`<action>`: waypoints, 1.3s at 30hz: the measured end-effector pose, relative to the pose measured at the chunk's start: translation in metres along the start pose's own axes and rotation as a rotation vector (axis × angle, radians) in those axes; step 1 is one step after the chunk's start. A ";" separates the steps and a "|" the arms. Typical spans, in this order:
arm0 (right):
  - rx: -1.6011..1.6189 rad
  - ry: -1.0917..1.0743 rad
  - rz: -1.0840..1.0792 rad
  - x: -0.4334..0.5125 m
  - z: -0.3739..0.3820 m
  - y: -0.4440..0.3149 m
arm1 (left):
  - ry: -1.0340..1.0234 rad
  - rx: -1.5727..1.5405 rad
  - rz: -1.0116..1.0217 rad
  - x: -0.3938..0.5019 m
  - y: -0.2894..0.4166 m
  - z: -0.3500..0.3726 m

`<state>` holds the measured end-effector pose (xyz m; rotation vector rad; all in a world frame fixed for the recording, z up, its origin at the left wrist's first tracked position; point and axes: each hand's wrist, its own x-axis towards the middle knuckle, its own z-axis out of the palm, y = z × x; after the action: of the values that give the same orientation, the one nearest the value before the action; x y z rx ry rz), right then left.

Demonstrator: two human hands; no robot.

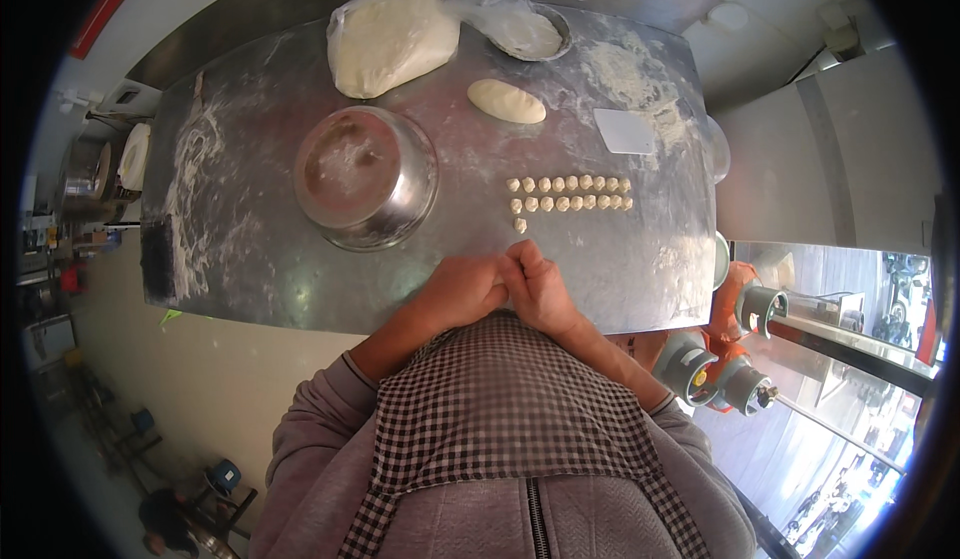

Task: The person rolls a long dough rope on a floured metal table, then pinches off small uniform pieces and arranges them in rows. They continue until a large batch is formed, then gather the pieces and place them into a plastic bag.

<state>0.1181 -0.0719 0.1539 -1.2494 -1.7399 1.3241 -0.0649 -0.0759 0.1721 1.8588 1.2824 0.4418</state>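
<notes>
My left hand point(466, 289) and my right hand point(541, 287) meet above the front edge of the steel table, fingers curled in against each other. Whatever may lie between them is hidden by the fingers. Just beyond my right hand sits a single small dough piece point(520, 225). Behind it, two neat rows of small dough pieces point(574, 203) run to the right. Farther back rests a smooth oval dough loaf point(507, 101). To the left of the rows, a metal bowl point(349, 169) stands upside down on the table.
A large dough mass in clear plastic point(394, 38) lies at the back, beside a plastic-covered bowl point(551, 34). A white dough scraper point(624, 131) lies near scattered flour point(626, 71). Gas cylinders point(686, 368) stand beyond the table's right front corner.
</notes>
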 end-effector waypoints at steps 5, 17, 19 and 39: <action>0.011 0.006 -0.019 0.003 -0.004 -0.014 | -0.028 -0.086 0.076 0.002 -0.005 -0.001; -0.261 0.322 -0.049 0.027 -0.028 0.034 | -0.220 -0.314 0.141 -0.008 0.036 -0.049; -0.412 0.451 0.352 0.033 -0.063 0.073 | -0.225 -0.486 0.211 -0.022 0.043 -0.062; -0.544 -0.066 0.161 0.062 -0.029 0.169 | -0.068 -0.501 -0.229 -0.031 -0.028 -0.024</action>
<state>0.1746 0.0051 -0.0018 -1.6827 -2.1727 1.0118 -0.1110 -0.0891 0.1696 1.2845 1.1895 0.5157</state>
